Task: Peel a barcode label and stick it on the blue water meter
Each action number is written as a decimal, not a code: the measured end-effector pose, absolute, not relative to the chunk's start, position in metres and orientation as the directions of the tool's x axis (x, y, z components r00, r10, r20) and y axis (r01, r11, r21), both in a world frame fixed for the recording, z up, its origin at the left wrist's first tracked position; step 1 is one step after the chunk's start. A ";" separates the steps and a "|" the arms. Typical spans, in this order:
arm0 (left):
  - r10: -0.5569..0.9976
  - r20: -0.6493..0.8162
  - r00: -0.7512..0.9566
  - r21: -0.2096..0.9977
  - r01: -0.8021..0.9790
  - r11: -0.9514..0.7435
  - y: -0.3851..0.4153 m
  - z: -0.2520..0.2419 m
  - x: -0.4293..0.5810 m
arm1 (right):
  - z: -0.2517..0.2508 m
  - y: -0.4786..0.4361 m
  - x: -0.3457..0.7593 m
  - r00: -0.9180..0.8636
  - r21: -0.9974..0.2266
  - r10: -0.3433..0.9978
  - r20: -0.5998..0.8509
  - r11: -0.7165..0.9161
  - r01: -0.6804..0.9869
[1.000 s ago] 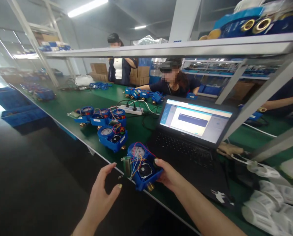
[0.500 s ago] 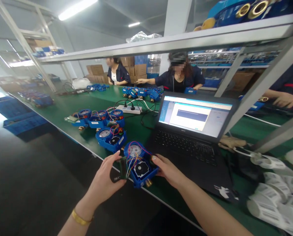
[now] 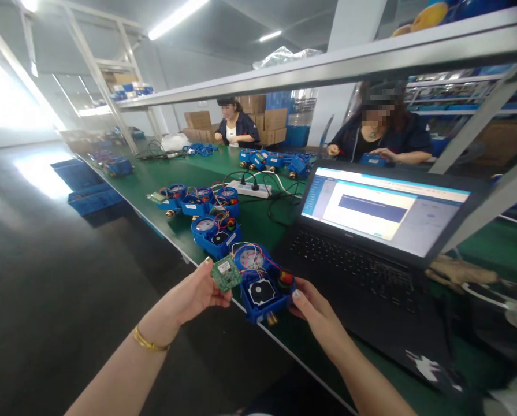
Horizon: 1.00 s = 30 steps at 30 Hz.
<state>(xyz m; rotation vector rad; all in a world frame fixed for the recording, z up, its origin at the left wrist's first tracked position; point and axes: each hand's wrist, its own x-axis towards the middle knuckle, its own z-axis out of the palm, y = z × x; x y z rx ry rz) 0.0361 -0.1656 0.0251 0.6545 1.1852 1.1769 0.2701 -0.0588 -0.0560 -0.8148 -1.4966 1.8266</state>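
**Head view, bench beside the laptop (image 3: pixel 371 242).** My left hand (image 3: pixel 193 294) now pinches the small green circuit board (image 3: pixel 226 273) between thumb and fingertips. A second ago this hand was spread and clear of everything. Half a second ago it had closed on the board, which then stood edge-on and dark. The board is now turned so that its green face and white label point up at me. It stays tied to the blue water meter (image 3: pixel 262 286) by a bundle of coloured wires (image 3: pixel 252 254), so it sits just off the meter's side away from the laptop.

My right hand (image 3: pixel 314 306) has not let go. Its fingers clasp the meter's side nearest the laptop and steady it. The meter rests at the bench edge, just in front of the laptop's near left corner, with a brass fitting showing beneath it.

I judge that the board has gone from hanging loose to being presented, label readable, while the meter is held in place.

**Surroundings.** A second open meter (image 3: pixel 216 231) lies just beyond the held one. A row of three more (image 3: pixel 197 202) and a white power strip (image 3: pixel 249 189) lie further left of the laptop. Two other people (image 3: pixel 236 124) sit behind the laptop on the bench's far side, with their hands at their own meters.
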 end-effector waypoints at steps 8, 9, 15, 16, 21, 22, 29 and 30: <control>0.908 -0.413 -0.061 0.859 -0.356 0.367 -0.165 0.027 0.038 | -0.077 -0.063 0.271 -0.563 -0.981 0.826 -0.016 -0.122 -0.152; 0.909 -0.412 -0.063 0.859 -0.359 0.365 -0.165 0.027 0.039 | -0.079 -0.063 0.271 -0.561 -0.981 0.828 -0.016 -0.121 -0.151; 0.921 -0.385 -0.068 0.877 -0.338 0.342 -0.166 0.028 0.040 | -0.085 -0.063 0.271 -0.556 -0.980 0.831 -0.030 -0.133 -0.147; 0.921 -0.383 -0.064 0.877 -0.337 0.341 -0.166 0.027 0.040 | -0.085 -0.064 0.271 -0.552 -0.980 0.833 -0.030 -0.134 -0.148; 0.921 -0.388 -0.039 0.866 -0.359 0.349 -0.166 0.023 0.038 | -0.079 -0.068 0.270 -0.544 -0.975 0.839 -0.020 -0.137 -0.175; 0.922 -0.385 -0.037 0.865 -0.362 0.347 -0.166 0.023 0.037 | -0.078 -0.068 0.271 -0.566 -0.975 0.824 -0.016 -0.140 -0.175; 0.922 -0.384 -0.048 0.860 -0.380 0.339 -0.167 0.026 0.034 | -0.069 -0.067 0.268 -0.630 -0.971 0.775 0.046 -0.114 -0.212; 0.922 -0.383 -0.051 0.861 -0.381 0.337 -0.169 0.027 0.032 | -0.067 -0.068 0.268 -0.631 -0.971 0.774 0.050 -0.110 -0.212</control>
